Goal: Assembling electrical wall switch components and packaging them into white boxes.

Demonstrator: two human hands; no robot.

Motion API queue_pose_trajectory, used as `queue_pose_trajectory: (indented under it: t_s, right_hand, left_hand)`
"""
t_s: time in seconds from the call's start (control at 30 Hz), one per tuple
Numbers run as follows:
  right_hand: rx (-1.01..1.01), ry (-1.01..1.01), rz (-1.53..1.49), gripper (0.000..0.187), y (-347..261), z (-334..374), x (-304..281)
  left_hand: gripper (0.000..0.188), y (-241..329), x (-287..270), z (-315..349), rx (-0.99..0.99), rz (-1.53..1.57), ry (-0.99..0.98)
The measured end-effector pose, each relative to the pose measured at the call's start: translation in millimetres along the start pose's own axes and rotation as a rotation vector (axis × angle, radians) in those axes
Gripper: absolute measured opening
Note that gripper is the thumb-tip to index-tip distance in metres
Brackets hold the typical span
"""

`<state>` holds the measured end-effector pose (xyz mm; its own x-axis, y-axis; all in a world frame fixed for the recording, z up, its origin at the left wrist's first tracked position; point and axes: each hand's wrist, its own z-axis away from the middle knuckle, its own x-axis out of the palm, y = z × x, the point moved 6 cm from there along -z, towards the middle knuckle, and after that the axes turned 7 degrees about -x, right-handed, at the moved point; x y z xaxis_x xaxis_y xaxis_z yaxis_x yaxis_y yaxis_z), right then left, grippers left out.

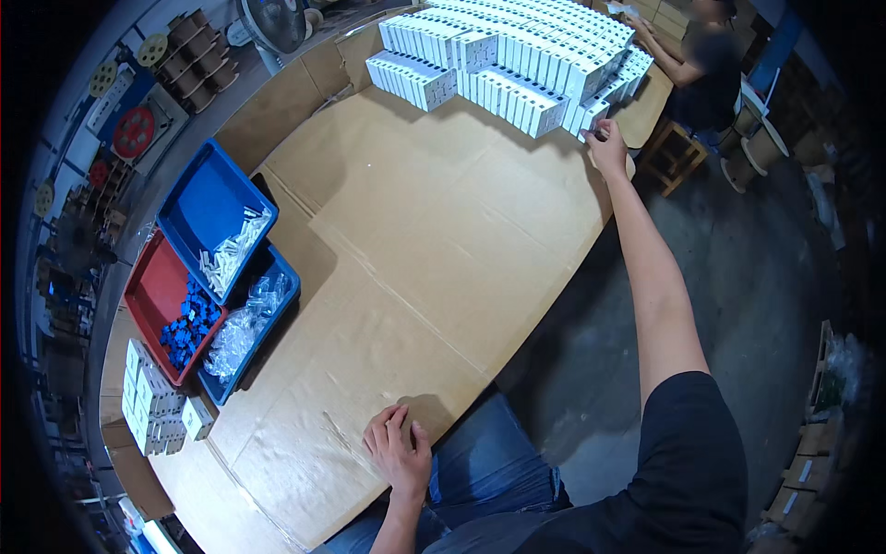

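Note:
My right hand (608, 150) reaches out to the far right end of a large block of white box-shaped units (531, 97). Its thumb and fingers are pinched at the edge of the end unit (585, 118) of the lowest row. Near the front edge of the cardboard-covered table (397, 268), my left hand (402, 452) rests with its fingers loosely bent and apart, holding nothing. The units stand side by side in stacked rows, with dark openings on their tops.
At the left are a blue tray (198, 189) with white pieces, a red tray (152, 286) with small blue parts, and another blue tray (293, 286) with clear plastic bags. More white units (148, 406) stand nearby. Another person (706, 78) sits beyond a wooden stool (678, 155).

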<state>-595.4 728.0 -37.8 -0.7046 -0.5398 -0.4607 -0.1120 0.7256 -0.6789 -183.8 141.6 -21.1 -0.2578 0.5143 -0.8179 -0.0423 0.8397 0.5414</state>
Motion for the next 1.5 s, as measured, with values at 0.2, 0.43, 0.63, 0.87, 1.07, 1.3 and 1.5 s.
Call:
queue_pose_trajectory:
  t_s: [0.2,0.43,0.63,0.87,1.07,1.3,1.5]
  right_hand:
    - [0.082,-0.035,0.011,0.053,-25,16,26]
    - [0.088,-0.048,-0.032,0.067,-17,17,6]
    - [0.083,-0.064,-0.061,0.070,-33,30,3]
    - [-0.096,-0.099,-0.180,0.046,-56,75,3]
    - [-0.196,-0.480,-0.327,0.032,-207,258,1]
    - [-0.380,-0.717,-0.368,0.025,-364,436,-31]
    - [-0.500,-0.793,-0.461,0.016,-441,504,-45]
  left_hand:
    - [0.035,-10,-7,0,-0.016,-0.087,0.001]
    - [0.035,-5,-4,1,0.022,-0.044,0.002]
    - [0.035,-2,-6,7,0.029,-0.046,0.019]
    - [0.036,-6,-16,6,0.062,0.114,0.082]
    - [0.026,-23,-26,16,0.064,0.381,0.131]
    - [0.018,-100,-60,49,-0.236,1.009,0.286]
    - [0.019,-221,-136,85,-0.399,0.650,0.383]
